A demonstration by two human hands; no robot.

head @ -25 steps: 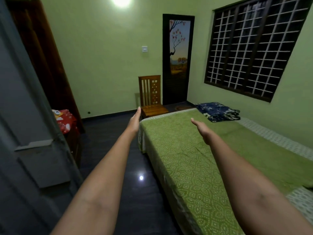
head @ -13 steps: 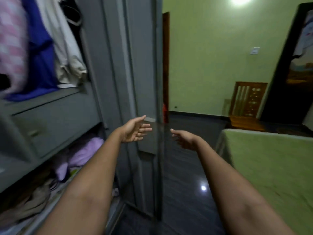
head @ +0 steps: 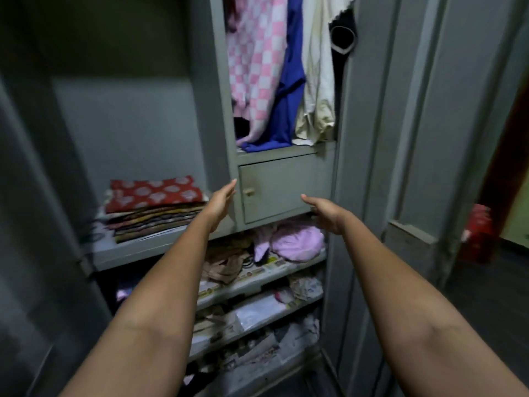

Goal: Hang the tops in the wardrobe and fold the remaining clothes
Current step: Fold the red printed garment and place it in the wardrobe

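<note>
Left hand: the left hand [head: 221,200] is held out with straight fingers and holds nothing; it hovers in front of the wardrobe, near the small door [head: 282,189].
Right hand: the right hand [head: 325,212] is also flat and relaxed, with nothing in it, just below the small door.
Hanging tops: a pink checked top [head: 254,67], a blue top [head: 289,81] and a cream top [head: 317,81] hang close together in the upper right compartment, their lower edges resting on its floor.
Folded clothes: a neat stack with a red printed cloth [head: 154,193] on top lies on the left shelf [head: 126,250].
Loose clothes: a lilac garment [head: 297,242] and other crumpled pieces lie on the lower shelves, on sheets of paper.
How they will handle: I judge all of them light, soft and limp, not fragile; they will sag and slide if taken by one corner.
Where to take hold: I judge the shoulders or the collar best for a top, and two corners of an edge for a piece to fold.
Surface: the shelves look like painted grey metal, hard and smooth.
Room: the wardrobe [head: 369,138] stands open with its door [head: 446,138] to the right; beyond it are a dark floor and something red [head: 478,233], which is too blurred to name.
</note>
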